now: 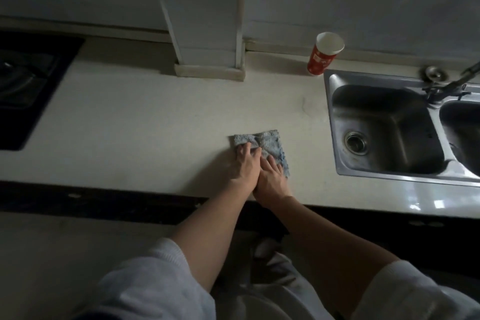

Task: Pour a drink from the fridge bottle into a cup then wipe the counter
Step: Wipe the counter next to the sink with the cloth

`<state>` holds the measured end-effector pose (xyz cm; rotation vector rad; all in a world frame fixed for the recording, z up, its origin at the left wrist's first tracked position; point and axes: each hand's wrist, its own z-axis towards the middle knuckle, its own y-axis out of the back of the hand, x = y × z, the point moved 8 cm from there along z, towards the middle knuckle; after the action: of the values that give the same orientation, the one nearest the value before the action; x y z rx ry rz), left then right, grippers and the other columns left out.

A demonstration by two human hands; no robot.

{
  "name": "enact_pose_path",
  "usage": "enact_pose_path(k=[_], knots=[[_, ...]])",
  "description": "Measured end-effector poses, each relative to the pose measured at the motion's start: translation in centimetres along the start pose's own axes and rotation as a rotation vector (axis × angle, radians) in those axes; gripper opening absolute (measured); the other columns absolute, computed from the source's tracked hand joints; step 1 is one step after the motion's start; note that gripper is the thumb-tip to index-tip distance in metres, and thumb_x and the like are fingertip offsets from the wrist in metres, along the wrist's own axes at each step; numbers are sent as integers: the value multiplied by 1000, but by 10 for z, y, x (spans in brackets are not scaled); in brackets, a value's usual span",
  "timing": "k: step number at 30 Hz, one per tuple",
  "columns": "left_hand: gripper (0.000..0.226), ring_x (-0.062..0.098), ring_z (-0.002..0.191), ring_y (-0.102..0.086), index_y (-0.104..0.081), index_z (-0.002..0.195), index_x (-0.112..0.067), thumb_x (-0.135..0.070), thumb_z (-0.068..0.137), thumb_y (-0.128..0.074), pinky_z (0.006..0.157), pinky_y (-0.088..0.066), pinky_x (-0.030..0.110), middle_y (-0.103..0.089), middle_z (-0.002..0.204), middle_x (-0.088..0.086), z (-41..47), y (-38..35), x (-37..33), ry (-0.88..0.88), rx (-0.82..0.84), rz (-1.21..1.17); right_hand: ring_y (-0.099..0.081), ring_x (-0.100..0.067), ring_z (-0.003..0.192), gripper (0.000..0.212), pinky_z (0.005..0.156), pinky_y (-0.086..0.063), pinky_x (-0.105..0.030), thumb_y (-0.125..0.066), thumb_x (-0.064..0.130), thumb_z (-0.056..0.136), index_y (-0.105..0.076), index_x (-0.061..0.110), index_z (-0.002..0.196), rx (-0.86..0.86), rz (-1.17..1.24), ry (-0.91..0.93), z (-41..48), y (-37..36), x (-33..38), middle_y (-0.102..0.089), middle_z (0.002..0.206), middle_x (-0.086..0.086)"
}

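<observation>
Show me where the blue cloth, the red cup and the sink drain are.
blue cloth [271, 141]: head view, on its bare upper part
red cup [319, 60]: head view, on its red side wall
sink drain [356, 143]: head view, on the metal strainer

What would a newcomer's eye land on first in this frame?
First, the two hands, left hand and right hand, pressed side by side on a blue-grey cloth near the front edge of the pale counter. Next, the red paper cup, standing upright by the back wall just left of the steel sink. A dark stove top fills the far left.
</observation>
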<state>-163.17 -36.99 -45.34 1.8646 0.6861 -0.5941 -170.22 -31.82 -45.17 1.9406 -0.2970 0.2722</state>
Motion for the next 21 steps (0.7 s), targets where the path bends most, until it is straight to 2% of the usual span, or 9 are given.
enact_pose_path(k=[3,4,7,10,14,18,21], knots=[[46,28,147,-19,-36,148,-10,-24,104,-37,120,-20,45,-21,159,11,-29,14,38,-127,27,207,0,-33,150,72,121,-8,-51,-49,37,97,-10,26,156,22,-32,70,-20,-26,46,-5,164,1],[45,27,147,-19,-36,148,-13,-23,104,-38,120,-21,44,-21,159,10,-35,25,50,-137,-5,262,0,-33,150,72,120,-8,-51,-48,37,97,-9,25,156,33,-41,88,-25,-33,61,-5,164,1],[48,25,144,-27,-36,148,-25,-16,101,-44,113,-33,41,-19,158,5,-50,64,86,-59,-80,354,1,-33,150,70,121,-9,-51,-45,36,98,-8,26,156,49,-80,145,-29,-50,101,-3,164,3],[50,26,142,-33,-35,149,-26,-14,101,-44,109,-38,40,-17,160,5,-60,80,114,-28,-73,388,3,-32,150,69,121,-9,-51,-45,35,98,-9,27,156,78,-105,200,-32,-62,133,-2,164,4],[52,26,144,-30,-32,151,-26,-14,101,-43,109,-38,40,-14,162,5,-62,88,124,-2,-68,392,3,-31,150,66,121,-8,-51,-45,33,98,-12,26,155,102,-98,230,-28,-62,142,-5,164,2],[57,28,149,-17,-26,153,-29,-11,101,-42,113,-33,43,-6,163,5,-58,80,118,15,-40,394,7,-28,150,66,122,-5,-49,-43,30,99,-9,25,156,126,-114,227,-22,-60,130,0,164,0],[63,29,148,-19,-27,152,-34,-9,98,-47,113,-36,47,-4,163,3,-45,73,112,26,-1,365,7,-30,150,68,122,-4,-49,-46,34,98,-11,25,155,125,-134,205,-11,-52,120,-1,164,-2]])
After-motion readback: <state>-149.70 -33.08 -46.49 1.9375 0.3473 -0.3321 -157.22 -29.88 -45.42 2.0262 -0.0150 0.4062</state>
